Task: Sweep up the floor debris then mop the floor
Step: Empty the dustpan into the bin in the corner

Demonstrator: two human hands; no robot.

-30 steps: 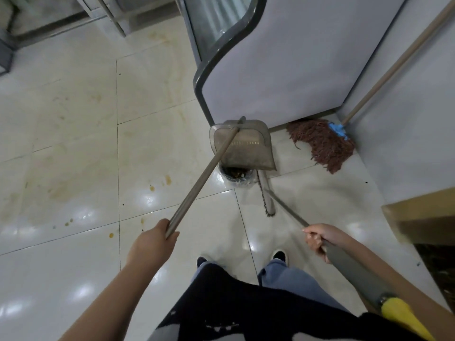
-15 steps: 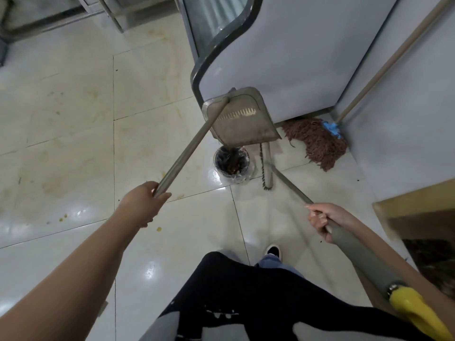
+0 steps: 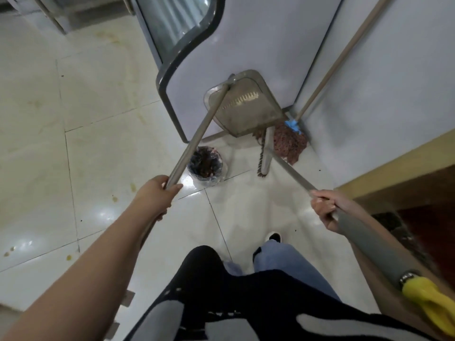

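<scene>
My left hand (image 3: 157, 195) grips the metal handle of a grey translucent dustpan (image 3: 243, 104), which hangs tilted in the air in front of a grey cabinet. Below it on the floor stands a small bin (image 3: 205, 166) lined with a clear bag and holding dark debris. My right hand (image 3: 325, 205) grips the long handle of a broom (image 3: 264, 153), whose narrow head rests on the tiles right of the bin. A brown string mop (image 3: 290, 141) with a blue collar and wooden pole leans in the corner behind the broom.
The grey cabinet (image 3: 258, 45) with a glass front stands ahead, and a grey wall (image 3: 381, 94) closes the right side. A yellow-edged wooden counter (image 3: 406, 163) juts in at right. Shiny cream tiles (image 3: 86, 156) with small brown spots spread to the left. My legs fill the bottom.
My left hand has lifted the dustpan up and away from the bin, uncovering the bin's contents. The broom head has shifted slightly toward the mop. The view has moved closer to the corner.
</scene>
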